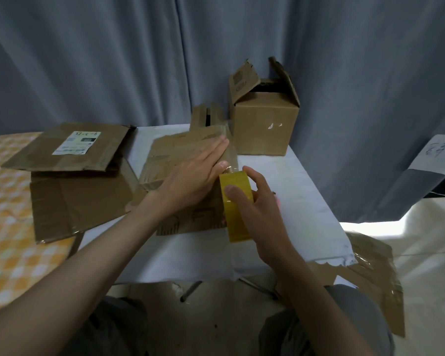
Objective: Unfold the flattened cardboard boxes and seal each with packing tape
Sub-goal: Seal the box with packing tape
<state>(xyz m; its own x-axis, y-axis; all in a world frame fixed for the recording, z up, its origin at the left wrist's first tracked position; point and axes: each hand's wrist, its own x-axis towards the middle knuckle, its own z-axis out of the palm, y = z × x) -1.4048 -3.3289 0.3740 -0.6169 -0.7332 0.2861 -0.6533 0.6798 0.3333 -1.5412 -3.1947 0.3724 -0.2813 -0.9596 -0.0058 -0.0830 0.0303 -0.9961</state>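
Left hand (190, 181) flat, fingers straight, pressing brown cardboard box (188, 150), right hand (254, 204) gripping yellow packing tape roll (235, 206), white worktop (301, 201)

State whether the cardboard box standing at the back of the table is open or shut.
Open. The standing box has its top flaps sticking up, showing a dark gap inside.

A white label (75, 143) on the flattened box (70, 147) at left carries handwriting, seen upside down, like "4-3-13". The paper sheet (441, 155) at right bears handwritten digits too blurred to read.
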